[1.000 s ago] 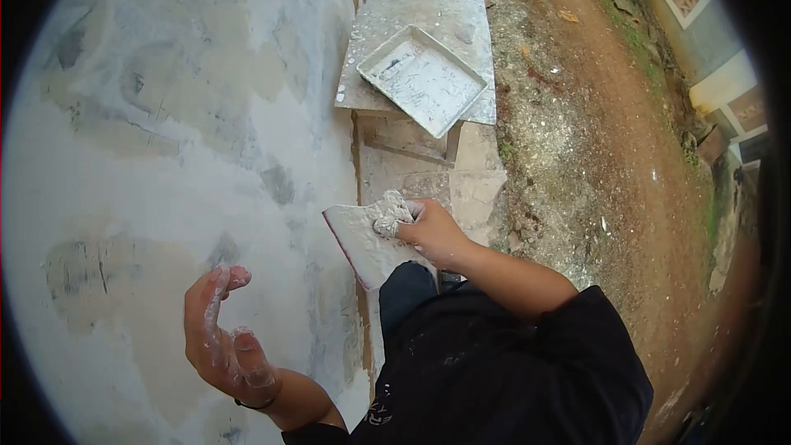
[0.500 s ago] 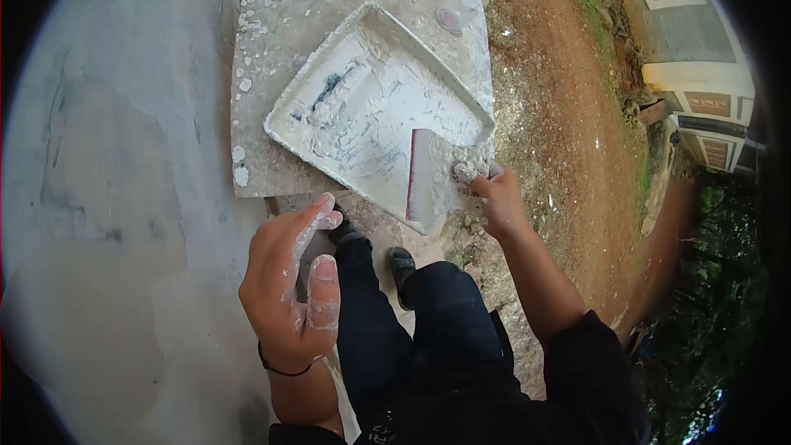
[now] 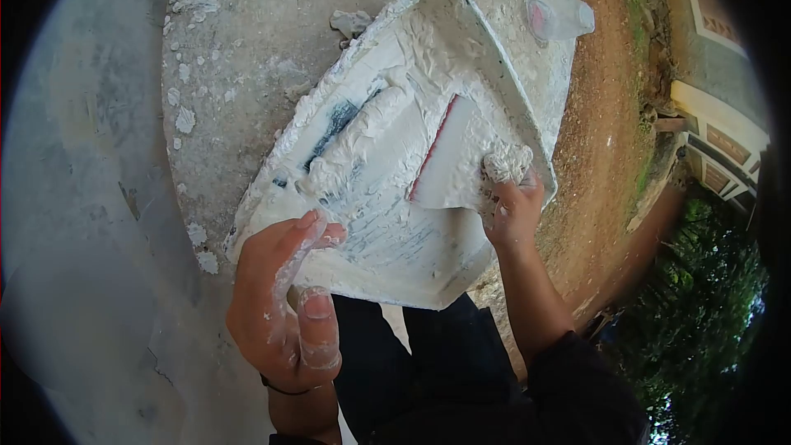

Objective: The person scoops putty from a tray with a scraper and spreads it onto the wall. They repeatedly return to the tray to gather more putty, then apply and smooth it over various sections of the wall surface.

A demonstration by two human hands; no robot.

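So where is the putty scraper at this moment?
In the head view it is right of centre: the scraper lies inside the white tray, gripped by the right hand, beside the putty ridge.

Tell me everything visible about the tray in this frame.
The tray is a shallow rectangular pan with raised rims, coated in white putty, with dark streaks showing through. It sits askew on a splattered board. A thick ridge of putty lies along its middle. The right hand presses a flat scraper into it; the left hand rests open at its near corner.
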